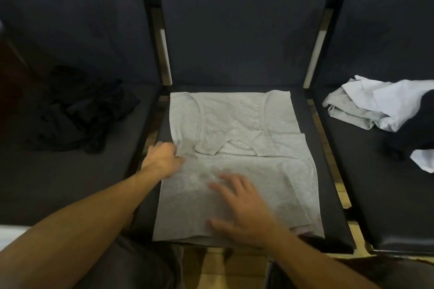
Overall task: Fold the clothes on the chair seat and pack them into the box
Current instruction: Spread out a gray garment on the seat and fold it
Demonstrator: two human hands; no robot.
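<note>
A light grey sleeveless top [234, 124] lies spread on the middle chair seat [328, 171], its upper part folded down so the straps and neckline face me. At the garment's left edge, about halfway up, my left hand [164, 159] pinches the fabric with curled fingers. My right hand [244, 204] rests flat on the lower half of the top, fingers spread and blurred. No box is in view.
A heap of black clothes [87, 110] lies on the left seat. On the right seat sit crumpled white and grey clothes [380, 105] beside a dark garment [413, 131]. Dark padded backrests stand behind. Wooden floor shows between the seats.
</note>
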